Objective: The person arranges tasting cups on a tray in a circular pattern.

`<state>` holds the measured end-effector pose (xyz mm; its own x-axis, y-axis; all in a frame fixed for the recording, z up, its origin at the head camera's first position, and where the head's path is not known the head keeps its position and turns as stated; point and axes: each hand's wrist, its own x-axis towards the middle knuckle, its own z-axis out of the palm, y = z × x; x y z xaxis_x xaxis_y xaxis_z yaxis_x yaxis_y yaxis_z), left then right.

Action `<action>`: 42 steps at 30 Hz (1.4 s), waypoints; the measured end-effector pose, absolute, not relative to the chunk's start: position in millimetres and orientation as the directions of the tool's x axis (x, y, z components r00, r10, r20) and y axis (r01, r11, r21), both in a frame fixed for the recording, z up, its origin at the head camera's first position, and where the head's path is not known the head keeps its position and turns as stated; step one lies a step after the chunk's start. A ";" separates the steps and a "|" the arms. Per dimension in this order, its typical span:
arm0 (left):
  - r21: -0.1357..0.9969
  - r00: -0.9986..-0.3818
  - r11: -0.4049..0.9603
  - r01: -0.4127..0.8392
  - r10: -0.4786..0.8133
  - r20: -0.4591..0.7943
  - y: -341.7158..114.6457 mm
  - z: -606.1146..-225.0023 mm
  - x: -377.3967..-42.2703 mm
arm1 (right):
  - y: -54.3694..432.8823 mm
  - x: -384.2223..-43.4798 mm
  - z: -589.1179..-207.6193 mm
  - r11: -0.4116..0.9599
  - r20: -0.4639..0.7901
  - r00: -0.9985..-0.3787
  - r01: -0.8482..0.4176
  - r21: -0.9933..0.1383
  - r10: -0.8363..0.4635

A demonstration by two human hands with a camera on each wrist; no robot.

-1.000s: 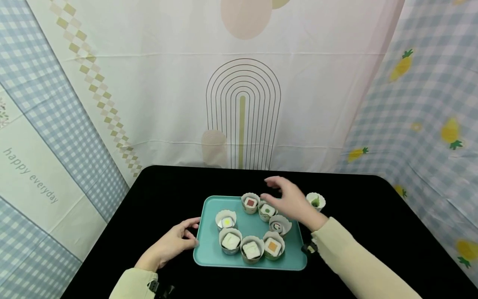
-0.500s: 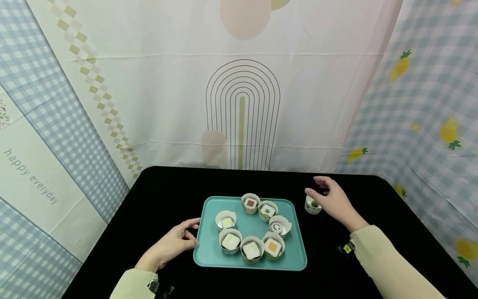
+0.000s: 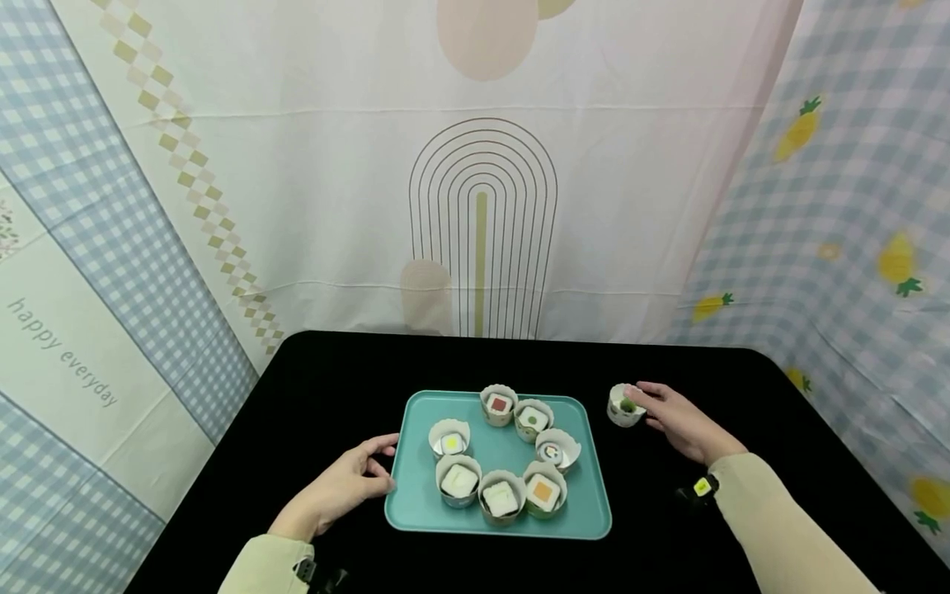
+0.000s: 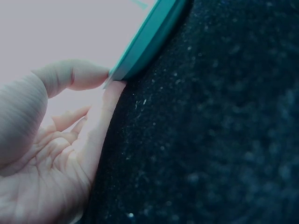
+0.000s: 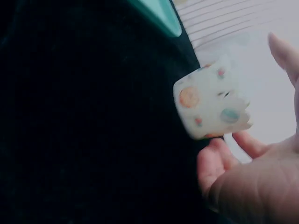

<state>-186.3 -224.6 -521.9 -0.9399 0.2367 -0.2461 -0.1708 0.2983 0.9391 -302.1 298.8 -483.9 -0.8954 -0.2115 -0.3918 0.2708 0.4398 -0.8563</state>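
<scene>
A teal tray (image 3: 497, 458) lies on the black table, carrying several paper baking cups in a ring, each with a small whitish piece inside, some with coloured centres. At the tray's left edge is my left hand (image 3: 345, 481); in the left wrist view its thumb and a finger pinch the teal rim (image 4: 145, 42). Right of the tray stands one more paper cup (image 3: 622, 410), white with printed spots, a green piece inside. My right hand (image 3: 686, 425) is at its right side. In the right wrist view, thumb and fingers spread around that cup (image 5: 210, 102), the thumb clear of it.
The black table (image 3: 356, 371) has rounded far corners. Behind it hangs a pale patterned curtain (image 3: 334, 206), and blue checked cloth (image 3: 772, 231) covers the right side. Bands with small devices are on both wrists.
My right hand has moved from above the tray's cups rightward, then down beside the separate paper cup. My left hand stays at the tray's edge.
</scene>
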 end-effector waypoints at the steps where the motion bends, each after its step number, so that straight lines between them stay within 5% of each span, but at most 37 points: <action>1: 0.939 -0.939 0.297 -0.171 0.239 -0.247 -225.0 -522.1 -186.3 | 299.6 -302.6 -486.5 0.441 -0.395 -0.890 0.267 -0.857 -0.228; 42: 0.938 -0.945 0.306 -0.162 0.227 -0.237 -224.1 -523.2 -187.4 | 296.4 -300.1 -507.8 0.443 -0.308 -0.913 0.167 -0.881 -0.268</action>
<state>-187.4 -224.1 -523.2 -0.9448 0.2266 -0.2368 -0.1619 0.3055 0.9383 -300.1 296.4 -507.8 -0.9129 -0.2679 -0.3079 0.1669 0.4434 -0.8806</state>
